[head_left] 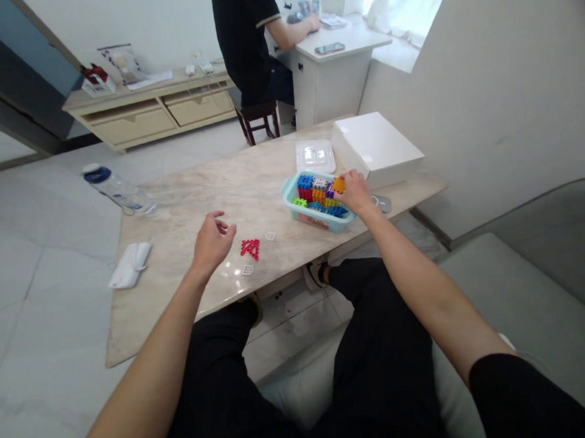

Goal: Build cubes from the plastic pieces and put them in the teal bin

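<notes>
My right hand (pixel 356 192) is at the right end of a light-blue plastic basket (pixel 333 224), its fingers closed on an orange building piece (pixel 339 185). Stacks of colourful interlocking pieces (pixel 305 186) fill the basket: blue, red, orange, purple, yellow and green. Over the table, my left hand (pixel 214 240) hovers with fingers loosely apart, holding nothing. Just right of it lie joined red toothed pieces (pixel 250 248). A small white window-like piece (pixel 270 236) rests beyond them, and another white piece (pixel 247 270) sits nearer the table edge.
Behind the basket are a clear lid (pixel 315 156) and a white box (pixel 380 143). A grey phone-like object (pixel 382 203) lies right of the basket. On the left are a water bottle (pixel 120 191) and a tissue pack (pixel 130 266). Another person (pixel 250 42) sits at a white desk.
</notes>
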`<state>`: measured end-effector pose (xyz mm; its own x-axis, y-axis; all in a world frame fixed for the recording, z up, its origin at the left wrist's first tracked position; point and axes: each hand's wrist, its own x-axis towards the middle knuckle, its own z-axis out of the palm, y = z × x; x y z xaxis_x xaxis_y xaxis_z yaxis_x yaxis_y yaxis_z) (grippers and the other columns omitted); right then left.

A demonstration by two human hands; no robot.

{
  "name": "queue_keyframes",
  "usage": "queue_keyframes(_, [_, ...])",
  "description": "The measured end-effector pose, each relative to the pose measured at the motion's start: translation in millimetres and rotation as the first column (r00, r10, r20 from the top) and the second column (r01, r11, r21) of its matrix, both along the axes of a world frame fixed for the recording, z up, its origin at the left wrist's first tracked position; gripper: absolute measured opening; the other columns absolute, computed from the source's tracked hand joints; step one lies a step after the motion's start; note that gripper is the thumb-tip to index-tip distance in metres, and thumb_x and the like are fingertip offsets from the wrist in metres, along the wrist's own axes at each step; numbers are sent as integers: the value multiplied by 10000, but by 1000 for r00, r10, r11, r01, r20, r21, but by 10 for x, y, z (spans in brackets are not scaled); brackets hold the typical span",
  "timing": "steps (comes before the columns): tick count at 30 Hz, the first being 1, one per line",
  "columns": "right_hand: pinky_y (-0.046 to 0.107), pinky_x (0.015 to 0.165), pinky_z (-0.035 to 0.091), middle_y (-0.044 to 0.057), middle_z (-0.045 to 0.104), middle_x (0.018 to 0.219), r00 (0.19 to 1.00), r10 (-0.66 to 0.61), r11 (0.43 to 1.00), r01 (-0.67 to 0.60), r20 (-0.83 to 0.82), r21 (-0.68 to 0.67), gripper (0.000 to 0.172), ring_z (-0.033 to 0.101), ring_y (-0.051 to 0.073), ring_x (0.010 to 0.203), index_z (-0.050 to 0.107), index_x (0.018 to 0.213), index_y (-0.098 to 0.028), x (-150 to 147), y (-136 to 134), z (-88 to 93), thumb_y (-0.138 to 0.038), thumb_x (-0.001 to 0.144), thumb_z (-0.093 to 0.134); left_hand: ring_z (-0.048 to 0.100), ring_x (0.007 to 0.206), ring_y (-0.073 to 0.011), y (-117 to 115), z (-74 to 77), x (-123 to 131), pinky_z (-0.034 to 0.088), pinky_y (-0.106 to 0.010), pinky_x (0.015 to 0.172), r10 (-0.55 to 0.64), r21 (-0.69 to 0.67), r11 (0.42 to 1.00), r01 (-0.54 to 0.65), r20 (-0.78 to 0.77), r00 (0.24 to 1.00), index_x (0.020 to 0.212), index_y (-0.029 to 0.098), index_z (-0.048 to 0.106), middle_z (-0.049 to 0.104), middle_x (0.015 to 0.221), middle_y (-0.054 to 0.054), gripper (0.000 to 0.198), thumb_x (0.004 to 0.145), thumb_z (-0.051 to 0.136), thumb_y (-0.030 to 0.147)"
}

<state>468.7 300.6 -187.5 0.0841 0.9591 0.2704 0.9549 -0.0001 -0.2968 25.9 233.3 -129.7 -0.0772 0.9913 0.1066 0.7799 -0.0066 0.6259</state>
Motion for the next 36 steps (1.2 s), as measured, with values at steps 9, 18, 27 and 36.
queue_keyframes(9, [553, 1078, 498, 206, 634, 1349, 1000, 2, 1000, -1, -7, 21, 472, 535, 396, 1256, 681, 1328, -145, -43, -9, 24, -348, 914, 778, 685, 914, -253, 107, -100, -59, 543, -400, 884, -1, -19, 1000, 2, 67, 998, 1282, 216, 644, 695, 947, -39, 486, 866, 685, 465])
queue_keyframes(18, [570, 1075, 501, 219, 649, 1331, 1000, -23, 1000, 23, -1, 7, 461, 528, 410, 1256, 696, 1313, -130, -103, -17, -38, -358, 916, 757, 644, 824, -237, 111, -205, 26, 545, -380, 774, -16, -76, 997, 26, 120, 993, 1247, 222, 656, 657, 882, -18, 464, 855, 667, 469])
queue_keyframes(27, [583, 1089, 507, 198, 642, 1388, 999, 31, 999, -32, -19, -38, 406, 559, 402, 1276, 722, 1342, -183, -65, 16, 4, -353, 976, 766, 648, 846, -231, 137, -240, -86, 567, -360, 745, 16, -77, 997, -4, 163, 987, 1265, 226, 669, 670, 914, -27, 488, 843, 687, 470])
queue_keyframes(36, [565, 1077, 510, 173, 662, 1338, 998, 38, 999, -37, -49, 11, 372, 566, 391, 1238, 756, 1304, -192, -35, 6, -38, -366, 976, 780, 649, 846, -227, 123, -242, -104, 576, -358, 764, 20, -97, 995, -3, 174, 984, 1226, 209, 707, 675, 904, -35, 475, 834, 686, 476])
